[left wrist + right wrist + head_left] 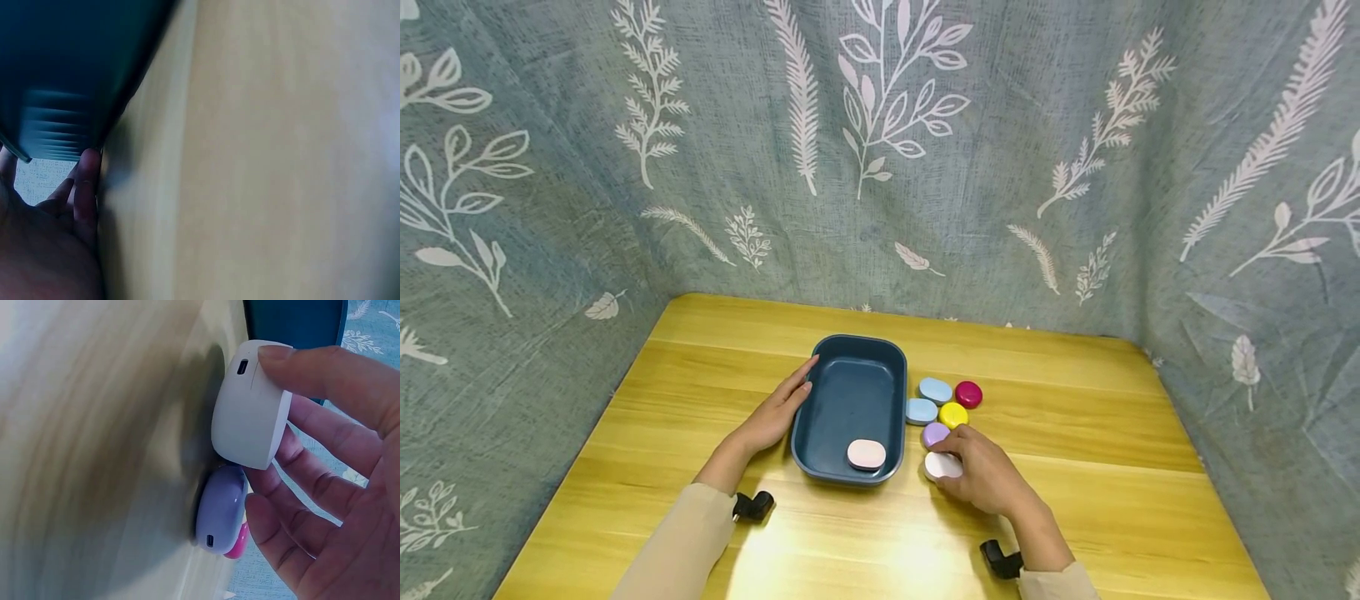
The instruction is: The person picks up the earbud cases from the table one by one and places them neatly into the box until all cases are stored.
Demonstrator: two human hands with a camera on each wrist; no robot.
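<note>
blue-grey cloth (730, 150) printed with white leaves and sprigs, hanging at the back and on both sides; below it, a yellowish wooden table (1075, 433), with bright glare toward the near edge. near the middle of the table, a dark blue tray (850, 400), rectangular with rounded corners, short ends facing near and far. inside, at the near end and toward the right, a pale pink case (867, 454), small and rounded.

at the tray's left side, the left hand (775, 415), fingers extended and touching the wall near the rim; in the dim left wrist view, fingertips against the tray's outside.

to the right of the tray, the right hand (985, 471), thumb and fingers pinching a white case (942, 467). in the right wrist view, thumb laid over the white case near a small dark slot (242, 366). hard to tell whether lifted or resting on the table.

just beyond the white case, a round purple case (935, 435); past that, a round yellow case (954, 415), two oval light blue cases (921, 411), the nearer one right beside the tray, and a round crimson case (968, 394). on both arms, beige sleeves (677, 542).
</note>
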